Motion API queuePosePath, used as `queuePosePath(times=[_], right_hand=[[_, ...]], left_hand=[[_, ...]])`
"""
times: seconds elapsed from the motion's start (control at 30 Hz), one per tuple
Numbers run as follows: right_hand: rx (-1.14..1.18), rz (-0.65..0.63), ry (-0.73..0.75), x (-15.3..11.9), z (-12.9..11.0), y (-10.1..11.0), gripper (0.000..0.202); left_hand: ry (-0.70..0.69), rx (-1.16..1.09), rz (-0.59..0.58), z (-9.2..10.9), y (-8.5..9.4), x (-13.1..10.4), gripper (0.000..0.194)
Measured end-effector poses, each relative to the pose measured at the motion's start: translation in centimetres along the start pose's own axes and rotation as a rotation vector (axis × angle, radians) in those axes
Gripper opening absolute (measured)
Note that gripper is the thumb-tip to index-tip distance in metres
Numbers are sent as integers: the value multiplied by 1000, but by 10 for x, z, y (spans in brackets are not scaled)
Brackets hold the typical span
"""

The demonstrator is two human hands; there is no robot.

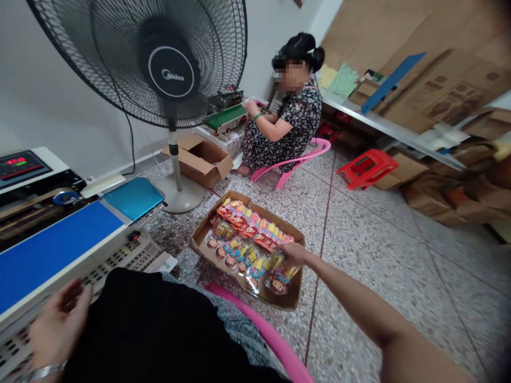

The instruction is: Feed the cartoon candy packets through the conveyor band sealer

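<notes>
My right hand [294, 254] reaches into a shallow cardboard box [247, 290] on the floor. Its fingers are closed at the top of a clear plastic packet [282, 274] with a cartoon face and yellow and blue pieces inside. Similar packets [239, 255] lie in rows across the box, with red and pink ones [255, 226] along the far side. My left hand [62, 322] hangs loosely beside a white plastic crate [131, 258] at the lower left. Its fingers are half curled, the thumb stands apart, and nothing shows in it.
A conveyor machine with a blue belt [59, 250] stands at my left. Beyond it are a standing fan [170, 74] and an open carton [203, 159]. A co-worker [295, 111] sits on a pink chair [295, 162]. Farther right are a red stool [367, 167] and stacked cartons.
</notes>
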State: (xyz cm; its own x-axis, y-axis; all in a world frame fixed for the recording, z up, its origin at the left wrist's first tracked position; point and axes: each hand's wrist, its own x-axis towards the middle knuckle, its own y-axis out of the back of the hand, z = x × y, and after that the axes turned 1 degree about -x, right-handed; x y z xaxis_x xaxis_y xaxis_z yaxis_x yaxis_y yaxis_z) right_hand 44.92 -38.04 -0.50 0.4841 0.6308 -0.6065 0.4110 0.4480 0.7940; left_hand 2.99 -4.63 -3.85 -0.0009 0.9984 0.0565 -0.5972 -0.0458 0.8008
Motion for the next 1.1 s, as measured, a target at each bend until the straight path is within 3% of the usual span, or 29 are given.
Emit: queuePosePath(times=[0.07,0.13,0.2,0.27,0.33,0.43,0.5,0.57,0.67,0.7,0.8,0.87,1.1], right_hand=[[-8,30,145,5,-22,47,40],[17,54,441,12,-63,91,37],[28,37,729,20,-119,127,38],[-13,-16,935,28,-183,153,39],[-92,-66,1103,36,-245,171,40],[-147,-106,1298,48,-320,186,45],[-33,-55,1348,56,-354,186,52],[247,106,1312,63,-375,176,55],[751,378,1102,76,-394,139,49],[825,388,1050,80,-399,124,49],[797,273,1014,89,-416,83,52],[754,239,1008,91,-428,68,52],[823,90,1089,102,-452,78,33]], left_hand=[[-92,-285,-172,30,0,-18,40],[-193,-583,-408,65,-3,-39,51],[-262,-769,-628,98,-8,-57,63],[-301,-912,-750,120,-11,-65,78],[-278,-1011,-802,128,-10,-63,81],[-124,-1148,-838,118,0,-49,58],[13,-1273,-744,103,9,-38,46],[122,-1384,-588,87,18,-27,44],[212,-1477,-362,65,26,-8,44],[225,-1489,-294,58,28,-2,43],[230,-1504,-148,42,32,16,43],[219,-1511,-101,36,33,24,44],[255,-1497,-20,25,29,44,46]])
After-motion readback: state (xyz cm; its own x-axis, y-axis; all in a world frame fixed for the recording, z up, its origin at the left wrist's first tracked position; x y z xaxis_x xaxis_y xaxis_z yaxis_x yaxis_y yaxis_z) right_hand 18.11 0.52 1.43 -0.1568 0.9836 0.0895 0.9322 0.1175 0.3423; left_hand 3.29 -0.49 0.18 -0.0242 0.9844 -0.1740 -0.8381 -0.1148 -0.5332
